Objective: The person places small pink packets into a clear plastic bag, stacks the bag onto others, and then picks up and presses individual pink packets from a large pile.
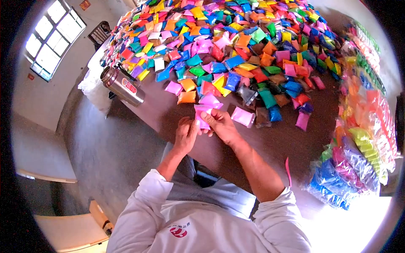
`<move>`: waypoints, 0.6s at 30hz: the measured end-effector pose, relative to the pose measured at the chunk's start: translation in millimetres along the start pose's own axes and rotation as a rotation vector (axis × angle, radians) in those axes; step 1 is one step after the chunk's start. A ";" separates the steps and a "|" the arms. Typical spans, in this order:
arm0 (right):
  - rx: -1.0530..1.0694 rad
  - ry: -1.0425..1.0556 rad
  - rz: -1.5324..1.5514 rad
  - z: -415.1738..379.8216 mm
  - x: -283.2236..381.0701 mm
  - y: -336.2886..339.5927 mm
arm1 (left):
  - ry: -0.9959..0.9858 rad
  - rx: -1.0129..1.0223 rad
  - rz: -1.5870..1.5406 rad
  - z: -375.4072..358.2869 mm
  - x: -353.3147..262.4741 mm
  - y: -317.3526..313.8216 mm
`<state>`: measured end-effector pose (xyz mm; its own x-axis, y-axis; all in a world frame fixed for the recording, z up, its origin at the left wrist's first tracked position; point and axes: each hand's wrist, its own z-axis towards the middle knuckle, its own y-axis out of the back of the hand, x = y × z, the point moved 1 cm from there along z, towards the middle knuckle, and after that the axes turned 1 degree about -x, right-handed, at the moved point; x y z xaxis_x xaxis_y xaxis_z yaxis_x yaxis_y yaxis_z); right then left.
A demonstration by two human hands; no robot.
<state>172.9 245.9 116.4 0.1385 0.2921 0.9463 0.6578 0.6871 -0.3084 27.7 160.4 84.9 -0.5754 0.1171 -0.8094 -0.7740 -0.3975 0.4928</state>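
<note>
A pink packet (201, 110) in clear plastic is held up just over the near edge of the table. My right hand (225, 128) pinches its right side between thumb and fingers. From the left, my left hand (187, 134) grips its lower part, with some fingers hidden behind it. Right behind lies another pink packet (209, 99). To the right of my hands, a pale pink packet (242, 117) rests flat on the tabletop. Orange packets (186, 97) lie to the left, at the front of a large heap of colourful packets (236, 46).
A steel flask (122, 86) lies tilted at the table's left edge. Clear bags of sorted packets (358, 143) are stacked along the right side. A thin pink strip (288, 172) sticks up beside my right forearm. The brown tabletop (270, 145) shows in front of the heap.
</note>
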 end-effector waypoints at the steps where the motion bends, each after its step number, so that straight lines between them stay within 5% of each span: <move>1: 0.005 -0.002 0.001 0.1 -1.9 0.4 | 0.030 0.026 -0.025 0.1 -0.4 0.1; 8: -0.080 0.100 -0.082 2.9 -12.6 -0.2 | -0.162 -0.072 0.096 2.3 -0.1 -4.7; 18: -0.026 -0.013 -0.206 1.5 -7.2 -0.4 | 0.048 0.024 -0.085 -0.4 -2.2 3.2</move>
<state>170.5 244.6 109.6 -0.0104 0.1555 0.9878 0.6900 0.7161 -0.1055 26.5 158.5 88.2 -0.4949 0.1051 -0.8626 -0.8257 -0.3663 0.4290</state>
